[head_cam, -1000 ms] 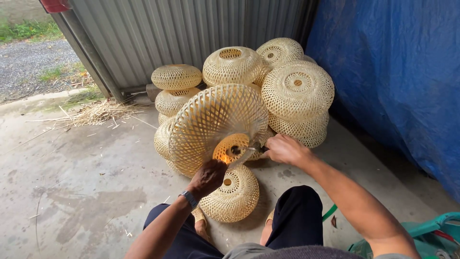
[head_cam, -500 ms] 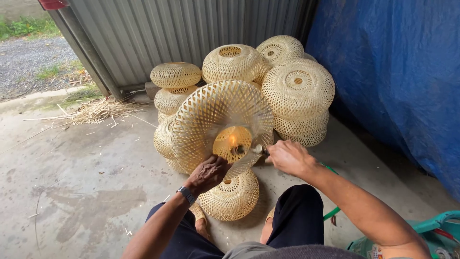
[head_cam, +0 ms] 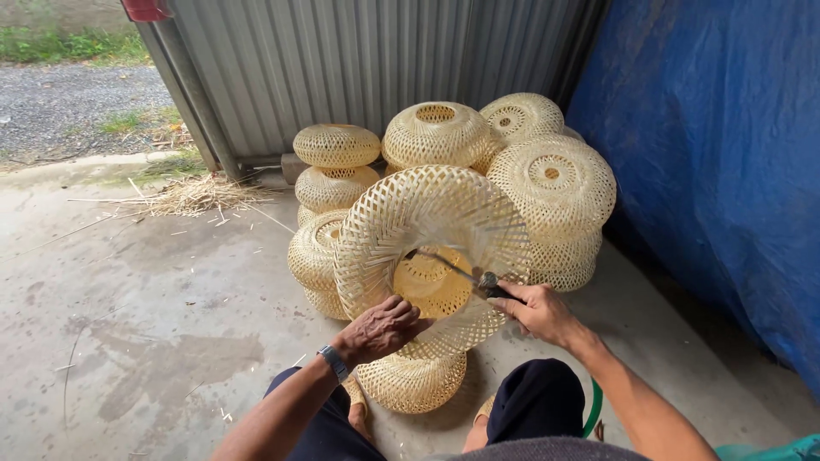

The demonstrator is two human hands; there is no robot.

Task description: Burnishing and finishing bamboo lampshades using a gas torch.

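Observation:
A large woven bamboo shade (head_cam: 410, 213) stands tilted on edge in front of me, its open side toward me. My left hand (head_cam: 380, 329) grips its lower rim. My right hand (head_cam: 534, 309) holds a thin metal tool (head_cam: 457, 269) by a dark handle, the blade reaching into the shade's open middle. Under the shade, between my knees, rests a smaller woven bamboo shade (head_cam: 414, 382).
Several finished woven shades (head_cam: 551, 183) are stacked behind, against a corrugated metal wall (head_cam: 359, 60). A blue tarp (head_cam: 717, 154) hangs on the right. Loose straw (head_cam: 192, 196) lies on the concrete floor (head_cam: 128, 324) at left. A green hose (head_cam: 593, 410) is by my right leg.
The large shade has turned further upright and its open side faces me more. My right hand has pushed the tool deeper into the opening. My left hand stays on the lower rim.

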